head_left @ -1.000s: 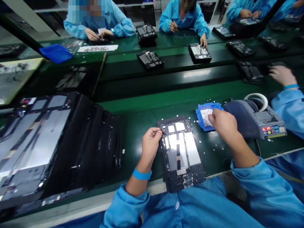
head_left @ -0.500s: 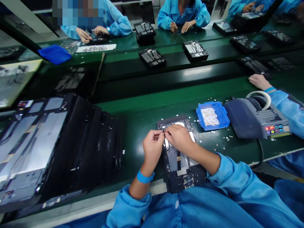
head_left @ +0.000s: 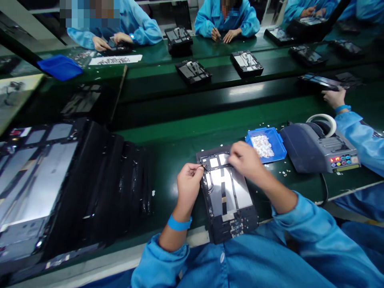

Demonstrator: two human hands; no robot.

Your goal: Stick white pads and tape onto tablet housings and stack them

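Observation:
A black tablet back panel [head_left: 228, 196] with silver plates lies on the green bench in front of me. My left hand [head_left: 189, 184] pinches a thin dark tool, probably tweezers [head_left: 204, 167], with its tip at the panel's top left corner. My right hand [head_left: 244, 160] hovers over the panel's top right part, fingers curled; whether it holds a small piece I cannot tell. A small blue tray [head_left: 277, 140] of white bits sits just right of that hand.
A grey tape dispenser [head_left: 315, 150] stands right of the tray. A stack of black panels [head_left: 75, 180] fills the left. A neighbour's sleeve [head_left: 357, 132] reaches in at right. Other workers and panels [head_left: 192, 72] line the far belt. White scraps lie scattered around.
My right hand went from the blue tray to my left hand's tool tip, then drew back to the panel's upper right. The left hand stayed at the corner.

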